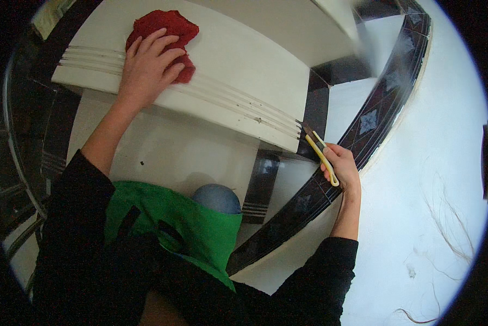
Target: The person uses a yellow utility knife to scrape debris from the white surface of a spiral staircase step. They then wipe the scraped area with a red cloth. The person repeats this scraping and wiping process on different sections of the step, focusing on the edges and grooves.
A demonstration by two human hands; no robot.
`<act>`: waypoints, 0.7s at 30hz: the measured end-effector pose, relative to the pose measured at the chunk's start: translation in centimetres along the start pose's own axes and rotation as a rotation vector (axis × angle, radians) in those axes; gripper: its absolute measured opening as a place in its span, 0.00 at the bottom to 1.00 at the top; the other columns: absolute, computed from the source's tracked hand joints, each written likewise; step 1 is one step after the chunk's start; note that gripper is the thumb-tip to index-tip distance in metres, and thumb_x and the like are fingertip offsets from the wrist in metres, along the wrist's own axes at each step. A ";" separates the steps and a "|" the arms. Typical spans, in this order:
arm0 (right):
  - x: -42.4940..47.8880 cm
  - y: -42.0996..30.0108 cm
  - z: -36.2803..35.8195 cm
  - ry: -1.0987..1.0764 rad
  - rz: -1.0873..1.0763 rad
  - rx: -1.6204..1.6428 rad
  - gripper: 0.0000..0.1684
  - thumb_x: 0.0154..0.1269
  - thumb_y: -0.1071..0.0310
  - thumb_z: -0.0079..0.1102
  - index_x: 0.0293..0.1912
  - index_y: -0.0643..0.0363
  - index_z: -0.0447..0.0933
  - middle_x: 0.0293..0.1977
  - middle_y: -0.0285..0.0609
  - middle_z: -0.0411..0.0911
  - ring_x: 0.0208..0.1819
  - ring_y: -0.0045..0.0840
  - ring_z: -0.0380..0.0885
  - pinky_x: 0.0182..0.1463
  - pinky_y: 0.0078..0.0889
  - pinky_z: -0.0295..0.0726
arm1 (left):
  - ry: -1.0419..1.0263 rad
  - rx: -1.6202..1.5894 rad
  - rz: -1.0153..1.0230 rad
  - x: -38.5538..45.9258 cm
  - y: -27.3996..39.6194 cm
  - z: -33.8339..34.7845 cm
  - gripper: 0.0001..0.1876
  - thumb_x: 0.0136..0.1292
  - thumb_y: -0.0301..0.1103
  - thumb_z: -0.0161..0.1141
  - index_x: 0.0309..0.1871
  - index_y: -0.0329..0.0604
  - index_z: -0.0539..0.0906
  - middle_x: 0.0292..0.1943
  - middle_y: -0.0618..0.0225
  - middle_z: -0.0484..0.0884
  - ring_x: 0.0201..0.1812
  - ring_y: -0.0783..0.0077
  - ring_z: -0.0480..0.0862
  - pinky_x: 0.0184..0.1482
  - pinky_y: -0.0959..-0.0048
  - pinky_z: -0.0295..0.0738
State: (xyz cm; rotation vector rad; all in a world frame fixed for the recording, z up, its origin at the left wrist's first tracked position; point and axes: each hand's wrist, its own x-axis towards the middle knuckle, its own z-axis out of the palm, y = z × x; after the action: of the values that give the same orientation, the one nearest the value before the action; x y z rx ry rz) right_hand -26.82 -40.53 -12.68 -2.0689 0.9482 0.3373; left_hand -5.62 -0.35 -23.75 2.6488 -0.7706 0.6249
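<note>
My left hand [148, 67] lies palm down on a crumpled red cloth [164, 23], its fingers spread over the fabric. The cloth rests on a pale stone stair tread [244, 61]. Several parallel grooves [223, 94] run along the tread's front edge, with small dark crumbs near their right part. In my right hand [343, 165] is a yellow snap-off utility knife [320, 155]. Its dark blade [308, 129] points up and left, its tip at the right end of the grooves, beside black trim; whether it touches the stone I cannot tell.
A dark patterned tile skirting [368, 121] climbs along the white wall [423, 175] at right. Below the tread is a pale riser or lower step [178, 134] with a dark speck. My green apron [203, 236] and one knee [217, 199] are close. Metal railing [13, 134] stands left.
</note>
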 end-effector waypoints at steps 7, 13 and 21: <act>-0.3 -0.8 1.4 0.000 -0.059 -0.011 0.18 0.72 0.64 0.49 0.54 0.66 0.74 0.17 0.34 0.72 0.12 0.13 0.69 0.14 0.15 0.68 | -0.029 0.019 -0.011 0.0 -0.3 0.0 0.15 0.65 0.43 0.57 0.52 0.53 0.81 0.63 0.71 0.71 0.70 0.66 0.61 0.72 0.51 0.50; -2.1 0.2 6.8 0.193 -0.194 0.230 0.21 0.70 0.66 0.52 0.58 0.64 0.71 0.20 0.35 0.74 0.15 0.15 0.70 0.17 0.18 0.70 | 0.046 -0.152 0.065 0.5 0.3 0.9 0.14 0.64 0.42 0.59 0.50 0.49 0.82 0.60 0.68 0.74 0.68 0.64 0.66 0.69 0.54 0.56; -5.2 -2.1 21.0 0.197 -0.492 0.606 0.32 0.65 0.68 0.57 0.66 0.63 0.62 0.49 0.48 0.74 0.43 0.27 0.75 0.49 0.33 0.76 | 0.249 -0.342 0.129 -1.1 -0.2 -0.6 0.12 0.63 0.37 0.61 0.45 0.42 0.82 0.50 0.63 0.80 0.52 0.65 0.78 0.52 0.65 0.72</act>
State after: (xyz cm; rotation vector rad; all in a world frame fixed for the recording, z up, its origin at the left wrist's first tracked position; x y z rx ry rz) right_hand -27.00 -20.93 -21.97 -1.7008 0.5256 -0.3784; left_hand -6.52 0.54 -23.76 2.1773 -0.8894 0.7624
